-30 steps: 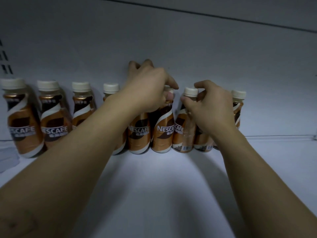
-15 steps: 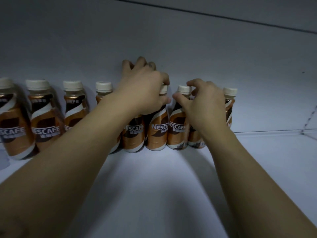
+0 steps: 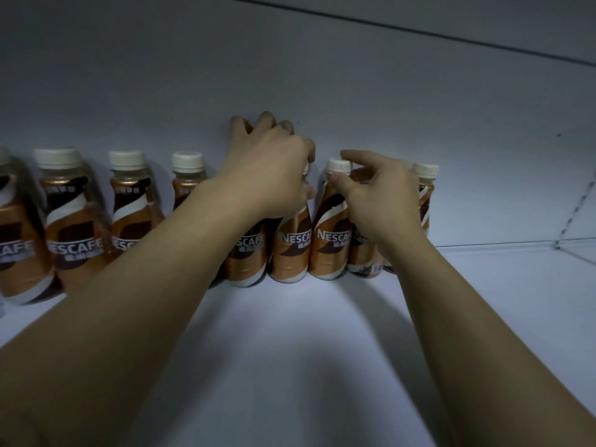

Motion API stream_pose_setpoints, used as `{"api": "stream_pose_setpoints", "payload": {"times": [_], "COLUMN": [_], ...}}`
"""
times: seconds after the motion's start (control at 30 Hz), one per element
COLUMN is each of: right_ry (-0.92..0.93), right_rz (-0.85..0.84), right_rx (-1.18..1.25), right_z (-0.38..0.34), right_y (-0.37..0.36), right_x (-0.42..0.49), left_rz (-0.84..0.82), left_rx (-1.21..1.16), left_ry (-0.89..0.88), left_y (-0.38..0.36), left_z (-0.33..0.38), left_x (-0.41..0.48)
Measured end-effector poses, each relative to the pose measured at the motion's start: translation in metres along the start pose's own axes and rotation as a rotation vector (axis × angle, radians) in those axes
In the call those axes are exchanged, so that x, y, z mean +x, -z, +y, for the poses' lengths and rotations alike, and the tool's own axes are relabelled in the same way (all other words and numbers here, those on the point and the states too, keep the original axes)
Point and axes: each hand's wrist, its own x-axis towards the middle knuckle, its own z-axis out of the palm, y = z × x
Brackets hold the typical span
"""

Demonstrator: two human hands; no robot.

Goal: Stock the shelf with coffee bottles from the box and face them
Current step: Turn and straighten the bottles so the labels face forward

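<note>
Meanwhile, both hands at the bottle row

Coffee bottles (image 3: 329,233) stand in a row along the far edge of a white shelf (image 3: 290,350), labels forward, pale liquid visible at the necks. The left hand (image 3: 271,175) closes over one bottle's top, hiding its cap. The right hand (image 3: 377,201) hovers, fingers loosely spread, thumb touching a neck. The leftmost bottle is cut off by the frame.
</note>
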Motion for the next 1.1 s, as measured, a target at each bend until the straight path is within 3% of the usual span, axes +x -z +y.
{"api": "stream_pose_setpoints", "payload": {"times": [0.63, 1.1], "right_ry": [-0.033, -0.012], "right_rz": [-0.023, -0.058], "right_rx": [0.112, 0.109], "right_z": [0.0061, 0.0080], "right_y": [-0.0057, -0.0031], "right_x": [-0.0021, -0.0071], "left_rz": [-0.028, -0.050], "left_rx": [0.045, -0.116], "left_ry": [-0.023, 0.077], "left_y": [-0.0048, -0.0031], "left_z": [0.0036, 0.0004], "left_x": [0.0001, 0.0014]}}
